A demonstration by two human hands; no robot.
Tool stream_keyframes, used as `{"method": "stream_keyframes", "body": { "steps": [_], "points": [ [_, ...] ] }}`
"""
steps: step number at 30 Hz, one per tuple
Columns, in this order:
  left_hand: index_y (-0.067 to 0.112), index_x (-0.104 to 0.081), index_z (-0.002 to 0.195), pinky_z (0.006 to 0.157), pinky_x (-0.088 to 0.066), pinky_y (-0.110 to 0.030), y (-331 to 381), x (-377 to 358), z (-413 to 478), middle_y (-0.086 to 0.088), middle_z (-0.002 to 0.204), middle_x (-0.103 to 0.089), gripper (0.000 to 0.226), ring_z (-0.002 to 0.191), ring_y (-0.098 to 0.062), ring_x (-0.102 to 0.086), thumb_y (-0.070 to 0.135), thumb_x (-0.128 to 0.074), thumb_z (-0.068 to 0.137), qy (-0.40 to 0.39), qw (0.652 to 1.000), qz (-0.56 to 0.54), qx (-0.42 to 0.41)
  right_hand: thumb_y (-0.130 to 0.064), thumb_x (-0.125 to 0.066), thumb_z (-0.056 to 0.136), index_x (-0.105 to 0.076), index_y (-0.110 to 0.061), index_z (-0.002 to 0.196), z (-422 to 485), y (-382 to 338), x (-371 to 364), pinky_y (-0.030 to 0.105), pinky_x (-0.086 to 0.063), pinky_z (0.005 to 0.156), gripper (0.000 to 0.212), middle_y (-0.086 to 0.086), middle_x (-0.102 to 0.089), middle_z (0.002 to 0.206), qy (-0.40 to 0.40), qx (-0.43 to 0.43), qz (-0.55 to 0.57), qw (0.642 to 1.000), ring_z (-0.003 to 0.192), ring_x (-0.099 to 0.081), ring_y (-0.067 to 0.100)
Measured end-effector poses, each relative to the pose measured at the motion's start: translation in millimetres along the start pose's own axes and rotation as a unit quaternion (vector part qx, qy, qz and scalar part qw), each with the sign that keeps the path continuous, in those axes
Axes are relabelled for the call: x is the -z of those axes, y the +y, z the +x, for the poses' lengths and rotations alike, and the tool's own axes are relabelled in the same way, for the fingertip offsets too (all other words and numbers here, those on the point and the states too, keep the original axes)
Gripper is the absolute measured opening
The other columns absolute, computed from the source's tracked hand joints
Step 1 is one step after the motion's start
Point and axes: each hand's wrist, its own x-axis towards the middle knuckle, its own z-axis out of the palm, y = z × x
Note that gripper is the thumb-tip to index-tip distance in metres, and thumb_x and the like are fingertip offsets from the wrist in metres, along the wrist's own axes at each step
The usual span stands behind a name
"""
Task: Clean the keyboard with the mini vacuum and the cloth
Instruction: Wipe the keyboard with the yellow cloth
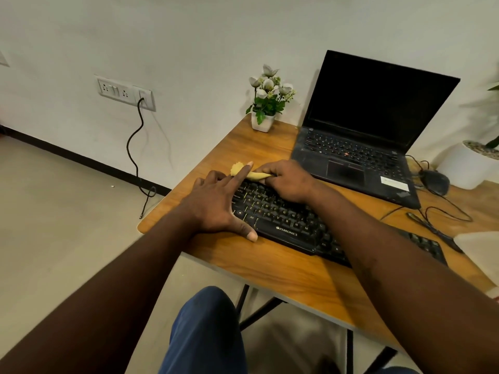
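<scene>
Gripping the bunched yellow cloth [258,175] at the far left corner of the keyboard [286,222] is the right hand [286,182]. The left hand [216,209], fingers spread flat, steadies it on the tabletop [283,268]. Dragging too hard could shove the keyboard into the laptop [351,157] just behind.

an open black laptop [359,147] with a dark screen sits at the desk's [270,265] far edge, a black mouse [435,181] just to its right. a white pot of white flowers [266,103] stands at the far left corner. a black cord [128,147] hangs from the wall socket [125,91].
</scene>
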Motion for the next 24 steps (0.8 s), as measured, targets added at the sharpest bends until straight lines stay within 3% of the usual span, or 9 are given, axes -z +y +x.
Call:
{"method": "stream_keyframes", "body": {
  "steps": [11,16,19,22,24],
  "points": [
    [0.050,0.025,0.154,0.114,-0.025,-0.054,1.5,-0.4,-1.9,0.000,0.168,-0.026,0.151,0.146,-0.030,-0.023,0.102,-0.062,0.043,0.007,1.000,-0.009,0.001,-0.012,-0.056,0.104,-0.067,-0.030,0.135,-82.9,65.6,37.0,0.046,-0.055,0.086,0.038,0.001,-0.069,0.127,0.016,-0.077,-0.053,0.995,0.093,-0.067,0.023],
    [0.049,0.024,0.155,0.116,-0.025,-0.058,2.5,0.8,-1.7,0.001,0.168,-0.025,0.151,0.146,-0.031,-0.023,0.104,-0.056,0.038,0.001,1.000,-0.004,0.001,-0.011,-0.053,0.100,-0.071,-0.030,0.127,-85.8,54.2,49.7,0.042,-0.056,0.083,0.038,0.003,-0.071,0.113,0.014,-0.116,-0.175,0.978,0.090,-0.064,0.020],
    [0.050,0.023,0.155,0.116,-0.024,-0.060,1.0,0.4,-1.4,0.001,0.168,-0.026,0.151,0.146,-0.031,-0.024,0.105,-0.055,0.038,0.001,1.000,-0.008,-0.003,-0.014,-0.052,0.101,-0.065,-0.029,0.136,-82.2,22.1,33.0,0.035,-0.051,0.081,0.041,0.006,-0.070,0.119,0.047,-0.083,-0.170,0.981,0.093,-0.062,0.017],
    [0.050,0.023,0.155,0.116,-0.024,-0.059,-1.1,-1.9,-0.4,0.001,0.167,-0.027,0.149,0.145,-0.030,-0.024,0.105,-0.055,0.041,0.000,1.000,-0.003,-0.006,-0.018,-0.053,0.103,-0.061,-0.033,0.142,-80.0,-19.4,-7.3,0.037,-0.049,0.098,0.042,0.000,-0.065,0.140,0.029,0.013,-0.120,0.992,0.121,-0.060,0.021],
    [0.051,0.023,0.155,0.115,-0.024,-0.057,-3.8,-2.8,-0.2,0.002,0.168,-0.026,0.148,0.146,-0.029,-0.022,0.104,-0.057,0.042,-0.001,1.000,-0.006,-0.007,-0.022,-0.051,0.104,-0.059,-0.033,0.143,-79.7,-34.9,-31.8,0.041,-0.049,0.104,0.041,-0.003,-0.061,0.146,0.012,0.051,-0.144,0.988,0.129,-0.058,0.023]
  ]
}}
